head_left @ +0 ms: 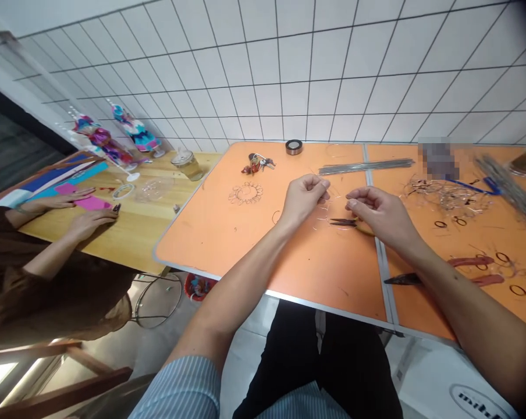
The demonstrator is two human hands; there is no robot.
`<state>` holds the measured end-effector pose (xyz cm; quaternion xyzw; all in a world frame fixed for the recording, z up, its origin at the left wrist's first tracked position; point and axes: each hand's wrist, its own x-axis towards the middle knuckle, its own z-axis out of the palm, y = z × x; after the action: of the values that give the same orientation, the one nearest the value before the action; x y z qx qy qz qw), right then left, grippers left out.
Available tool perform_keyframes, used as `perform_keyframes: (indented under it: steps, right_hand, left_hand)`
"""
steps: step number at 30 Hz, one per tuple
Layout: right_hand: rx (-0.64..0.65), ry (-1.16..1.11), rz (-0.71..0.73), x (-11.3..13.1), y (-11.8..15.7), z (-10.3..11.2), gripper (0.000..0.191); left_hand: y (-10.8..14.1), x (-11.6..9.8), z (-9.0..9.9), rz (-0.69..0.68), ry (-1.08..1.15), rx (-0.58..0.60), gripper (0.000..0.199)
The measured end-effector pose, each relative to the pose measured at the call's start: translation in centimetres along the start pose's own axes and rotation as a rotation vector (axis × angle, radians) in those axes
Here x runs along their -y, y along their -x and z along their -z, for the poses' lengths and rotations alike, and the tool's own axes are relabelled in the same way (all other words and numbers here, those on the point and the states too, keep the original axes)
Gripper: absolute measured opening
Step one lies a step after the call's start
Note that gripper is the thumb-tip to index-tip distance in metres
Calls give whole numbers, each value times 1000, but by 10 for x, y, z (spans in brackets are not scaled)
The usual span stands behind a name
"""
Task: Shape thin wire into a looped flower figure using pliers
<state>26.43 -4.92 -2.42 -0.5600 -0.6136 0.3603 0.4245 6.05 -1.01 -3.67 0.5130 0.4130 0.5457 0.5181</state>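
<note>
Above the orange table, my left hand [305,196] has thumb and fingertips pinched on thin wire [324,210]. My right hand [372,206] is a short way to the right, its fingertips closed together; whatever they hold is too fine to make out. Small scissors [344,222] lie just below and between the hands, their handle partly under my right hand. A flower-shaped wire ring [246,193] lies left of my left hand. Red-handled pliers [405,279] rest beneath my right forearm, which hides part of them.
Behind the hands are a bundle of straight wires [368,166], a tape roll [294,146] and a small red ornament [256,164]. Tangled wire [448,195] and small dark rings lie right. At left, a person's hands touch pink material [92,202] on a wooden table [136,244].
</note>
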Motion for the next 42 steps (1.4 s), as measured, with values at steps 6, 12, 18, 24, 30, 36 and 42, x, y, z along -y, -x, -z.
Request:
perform_keyframes:
  steps: [6, 12, 18, 24, 30, 36, 42]
  right_hand:
    - [27, 18, 59, 0, 1, 3, 17]
    - [92, 31, 111, -5, -2, 0, 20]
    - [220, -62, -18, -4, -4, -4, 17]
    - [254, -186, -42, -10, -8, -9, 20]
    - [105, -245, -58, -5, -8, 2, 15]
    - [3, -345, 5, -9, -15, 7, 21]
    - [-25, -445, -6, -12, -17, 7, 28]
  left_hand:
    - [3, 7, -2, -31, -59, 128, 34]
    - [6, 13, 0, 13, -45, 277, 52]
    - [5, 11, 5, 1, -27, 277, 47]
    - [7, 10, 4, 30, -53, 277, 51]
    - [0, 6, 9, 61, 79, 130, 55]
    - [7, 11, -2, 279, 275, 216, 63]
    - [15, 7, -12, 382, 456, 297, 38]
